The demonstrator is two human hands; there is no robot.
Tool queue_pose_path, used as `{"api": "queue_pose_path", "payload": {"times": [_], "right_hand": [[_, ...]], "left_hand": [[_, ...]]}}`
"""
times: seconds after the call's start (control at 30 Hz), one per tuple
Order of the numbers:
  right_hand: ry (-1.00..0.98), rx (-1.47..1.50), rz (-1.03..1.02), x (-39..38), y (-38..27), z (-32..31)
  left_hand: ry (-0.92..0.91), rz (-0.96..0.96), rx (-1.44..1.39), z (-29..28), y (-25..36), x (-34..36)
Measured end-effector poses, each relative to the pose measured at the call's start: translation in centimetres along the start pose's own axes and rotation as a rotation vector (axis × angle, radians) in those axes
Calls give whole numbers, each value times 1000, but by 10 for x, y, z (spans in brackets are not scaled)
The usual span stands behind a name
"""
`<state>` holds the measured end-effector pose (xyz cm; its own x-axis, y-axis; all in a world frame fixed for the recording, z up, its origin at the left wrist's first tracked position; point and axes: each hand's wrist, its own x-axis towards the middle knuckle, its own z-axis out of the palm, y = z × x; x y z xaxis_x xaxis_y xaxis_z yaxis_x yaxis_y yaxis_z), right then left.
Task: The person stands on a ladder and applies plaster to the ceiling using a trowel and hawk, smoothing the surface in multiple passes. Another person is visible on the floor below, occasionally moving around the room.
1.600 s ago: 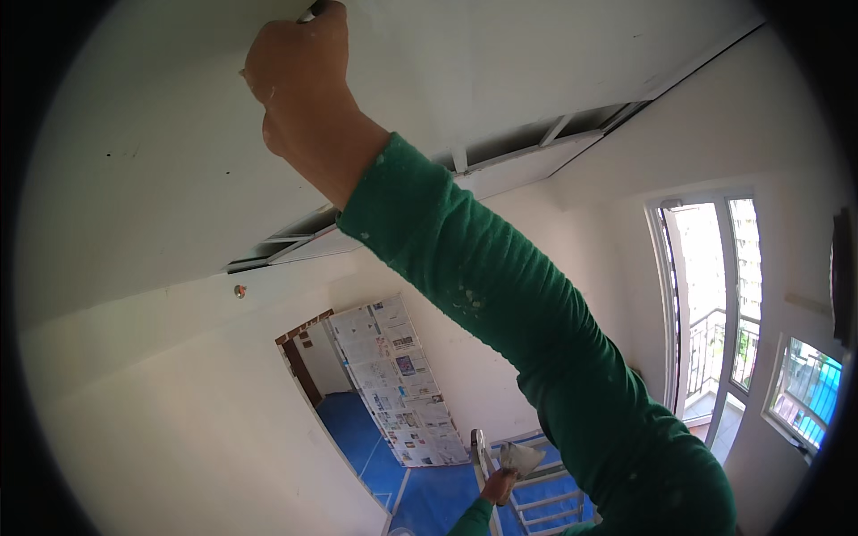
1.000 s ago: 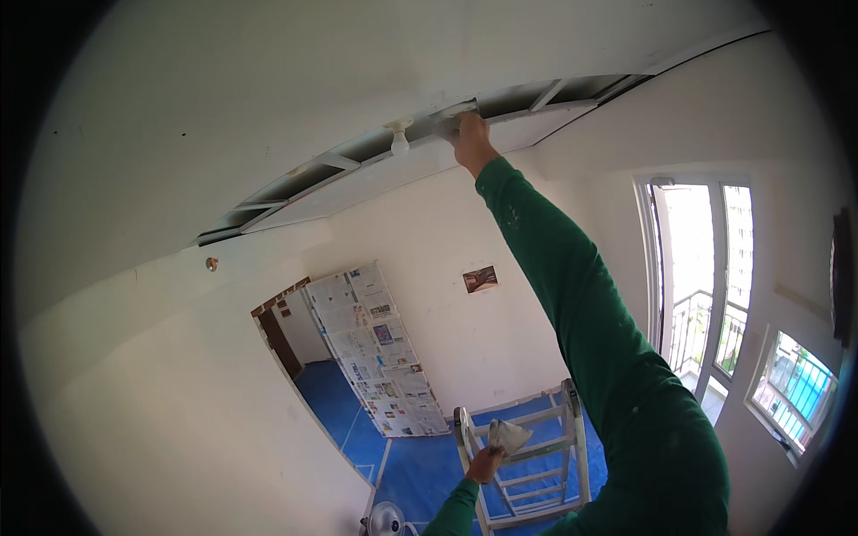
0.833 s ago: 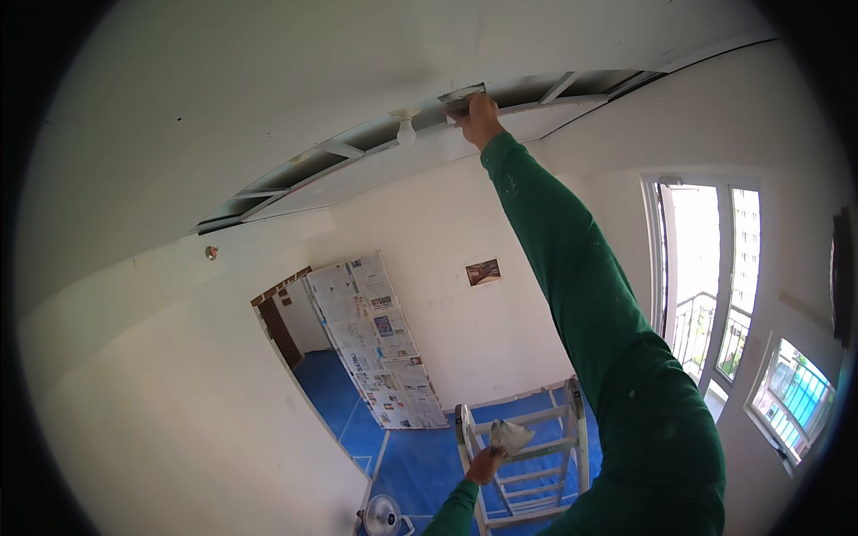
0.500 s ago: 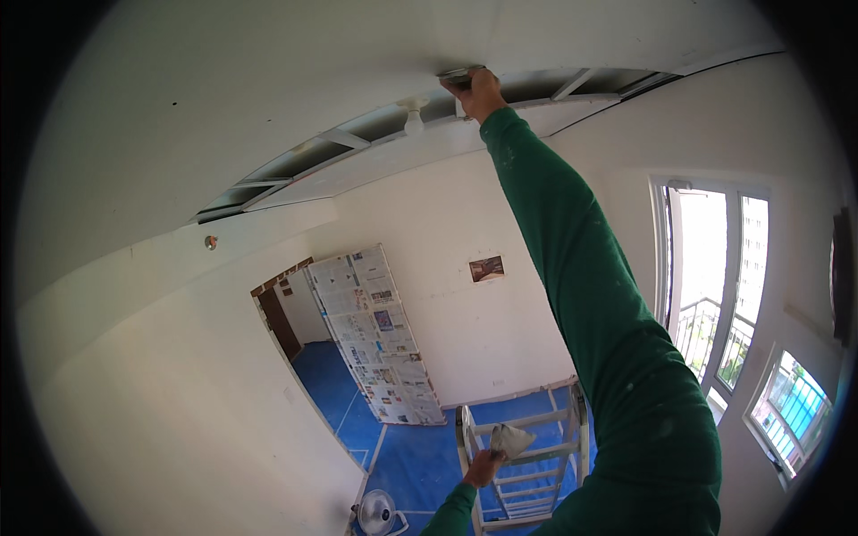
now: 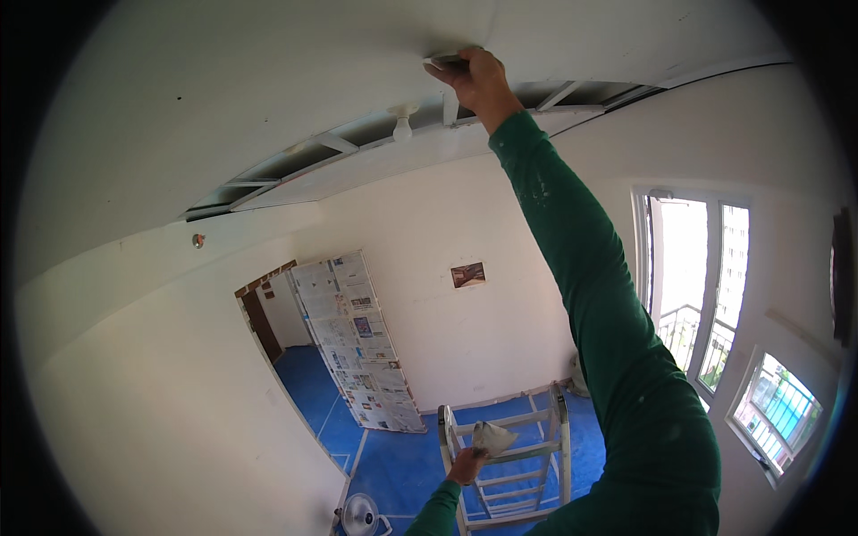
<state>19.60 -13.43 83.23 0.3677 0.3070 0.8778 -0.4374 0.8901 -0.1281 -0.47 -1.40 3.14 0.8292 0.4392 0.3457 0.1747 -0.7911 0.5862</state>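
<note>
Moved since the earlier frame: the right hand (image 5: 483, 82) and its flat blade (image 5: 445, 59), now drawn off the slot's near edge onto the plain board
Ceiling (image 5: 268, 71): off-white, a few dark specks, spreading all about the right fingers
Far wall (image 5: 518, 357): pale, well below and beyond the right fingers
Floor sheeting (image 5: 407, 473): blue, seamed with pale lines, far beneath both sets of fingers
Ceiling slot (image 5: 375, 129): long, dark, crossed by pale battens, just beyond the right fingers
Newspaper-covered panel (image 5: 357, 348): standing beside a doorway, beyond the left fingers and to their left
Glazed door (image 5: 710, 268): right of the right fingers and well below them, railing outside
Ladder (image 5: 564, 447): metal, top rungs beside and right of the left fingers
Small window (image 5: 776, 413): far right of the left fingers
Fan (image 5: 360, 515): on the sheeting, left of and below the left fingers
Right hand: green-sleeved, fingers gripping the flat blade, which lies close up under the ceiling; contact cannot be told
Left hand (image 5: 466, 466): fingers closed around the lower end of a pale wedge-shaped tool (image 5: 493, 437), which rises above them
Wall recess (image 5: 468, 275): rectangular, below the right fingers
Bulb (image 5: 402, 130): white, at the slot, left of the right fingers
</note>
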Motion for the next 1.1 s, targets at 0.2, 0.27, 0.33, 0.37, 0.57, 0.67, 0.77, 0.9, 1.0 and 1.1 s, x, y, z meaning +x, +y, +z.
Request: {"api": "queue_pose_path", "payload": {"times": [0.2,0.27,0.33,0.37,0.57,0.67,0.77,0.9,1.0,1.1], "right_hand": [[-7,-50,-46,-40,-41,58],[-77,-78,-65,-55,-58,78],[-116,-98,-85,-70,-76,98],[-117,-102,-95,-77,-85,109],[-167,-203,-151,-113,-132,169],[-195,-231,-109,-126,-157,203],[-242,-213,-93,-144,-180,235],[-266,-215,-149,-182,-205,274],[-255,-170,-273,-216,-216,285],[-378,-166,-268,-260,-239,257]], "left_hand": [[0,-76,-17,0,2,2],[0,-227,-112,1,0,3],[2,-299,-177,4,-3,3],[13,-320,-211,5,-4,3],[67,-126,-208,12,-20,5],[52,-259,-290,14,-24,6],[67,-259,-331,13,-23,6],[60,-269,-290,9,-16,6],[53,-299,-243,7,-10,5],[37,-319,-266,7,-7,4]]}}
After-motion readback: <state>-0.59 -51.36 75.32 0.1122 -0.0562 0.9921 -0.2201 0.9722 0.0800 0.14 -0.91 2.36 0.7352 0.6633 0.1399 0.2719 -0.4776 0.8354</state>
